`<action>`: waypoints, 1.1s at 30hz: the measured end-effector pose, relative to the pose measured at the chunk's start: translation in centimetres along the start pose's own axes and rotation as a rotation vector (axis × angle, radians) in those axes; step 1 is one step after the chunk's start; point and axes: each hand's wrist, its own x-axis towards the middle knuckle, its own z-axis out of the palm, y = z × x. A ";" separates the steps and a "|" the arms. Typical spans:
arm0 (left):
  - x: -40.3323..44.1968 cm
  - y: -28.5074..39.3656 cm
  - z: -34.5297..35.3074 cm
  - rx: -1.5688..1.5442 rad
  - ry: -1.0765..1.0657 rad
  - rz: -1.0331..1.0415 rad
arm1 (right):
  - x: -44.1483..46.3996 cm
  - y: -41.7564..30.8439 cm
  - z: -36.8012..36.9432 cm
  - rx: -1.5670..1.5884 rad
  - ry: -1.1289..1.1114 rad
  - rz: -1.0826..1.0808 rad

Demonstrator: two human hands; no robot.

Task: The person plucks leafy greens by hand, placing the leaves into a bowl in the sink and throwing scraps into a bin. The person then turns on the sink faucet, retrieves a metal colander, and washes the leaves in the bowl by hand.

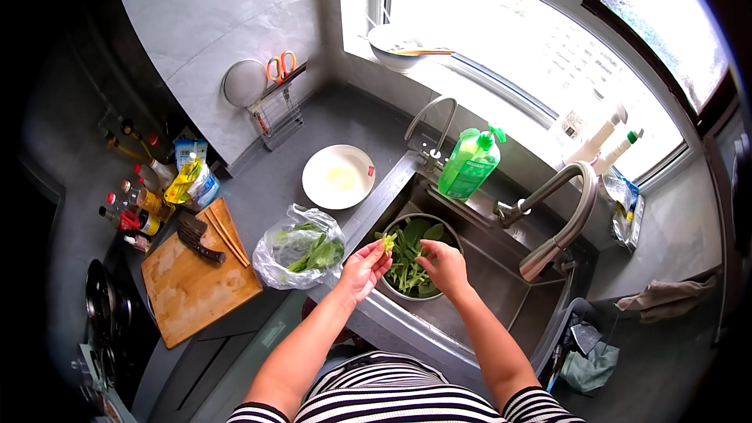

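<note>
Above the left rim of a round metal bowl point(460, 249), my left hand point(366, 270) pinches a small piece of leafy greens point(388, 243). My right hand point(443, 266) is at the bowl's right side, its fingers bent together over the leaves; whatever they hold is hidden. Green leaves and stems point(407, 262) fill the bowl, which stands in the steel sink point(470, 321). Just left of the sink, a clear plastic bag point(274, 262) lies open with more leafy greens point(319, 252) inside.
A white plate point(338, 178) lies on the counter behind the bag. Farther left, a wooden cutting board point(196, 290) carries a cleaver point(200, 239) and chopsticks point(227, 236). A green soap bottle point(470, 164) and a curved faucet point(560, 196) stand along the sink's back edge.
</note>
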 end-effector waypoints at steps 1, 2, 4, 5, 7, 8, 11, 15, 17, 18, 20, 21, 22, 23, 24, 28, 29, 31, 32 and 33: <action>-0.1 -0.1 0.0 -0.001 -0.017 -0.002 | 0.0 -0.2 -0.1 0.029 0.002 0.023; -0.1 -0.1 0.0 -0.003 -0.034 -0.004 | 0.2 -0.5 -0.3 0.057 0.003 0.046; -0.3 0.0 0.1 0.004 -0.061 -0.010 | 0.8 -1.8 -0.7 0.194 0.025 0.055; -0.4 0.0 0.2 0.011 -0.071 -0.012 | 1.1 -2.6 -0.8 0.301 0.047 0.042; -0.5 0.1 0.6 0.039 -0.086 -0.009 | 1.7 -3.9 -1.1 0.410 0.069 -0.014; -0.5 0.1 0.7 0.059 -0.091 -0.004 | 1.9 -4.4 -1.2 0.393 0.045 -0.017; -0.7 0.2 1.2 0.125 -0.087 0.012 | 2.2 -4.9 -0.8 0.340 -0.023 -0.019; -1.2 0.6 1.6 0.172 -0.059 0.048 | 2.3 -6.0 -1.2 0.182 0.007 -0.052; -1.1 0.4 1.6 0.174 -0.040 0.062 | 2.2 -6.1 -1.1 0.132 0.030 -0.067; -1.0 0.4 1.5 0.175 -0.030 0.069 | 2.3 -6.1 -1.0 0.166 0.008 -0.062; -1.1 0.3 1.4 0.202 -0.019 0.072 | 2.3 -5.9 -0.8 0.236 -0.034 -0.049; -1.1 0.3 1.4 0.216 -0.014 0.073 | 2.3 -5.9 -0.8 0.210 -0.054 -0.054; -1.1 0.3 1.4 0.217 -0.011 0.072 | 2.3 -5.9 -0.9 0.184 -0.072 -0.059; -1.1 0.3 1.4 0.220 -0.009 0.072 | 2.3 -5.9 -1.0 0.157 -0.090 -0.063; -1.2 0.2 1.3 0.222 -0.007 0.072 | 2.2 -5.9 -0.9 0.152 -0.044 -0.123; 0.0 -0.7 0.1 -0.025 -0.028 0.029 | 1.8 -5.8 -0.3 0.120 0.087 -0.318; 0.4 -0.9 -0.5 -0.078 0.000 0.028 | 1.7 -5.9 -0.6 0.106 0.100 -0.350; 0.4 -0.5 -1.1 -0.138 0.056 0.033 | 1.1 -6.1 -1.2 0.083 0.106 -0.376; 0.3 -0.3 -1.5 -0.120 0.054 0.026 | 1.0 -5.7 -1.3 0.081 0.121 -0.334; 0.0 0.1 -1.5 -0.118 0.018 0.005 | 0.9 -4.9 -1.2 0.081 0.133 -0.288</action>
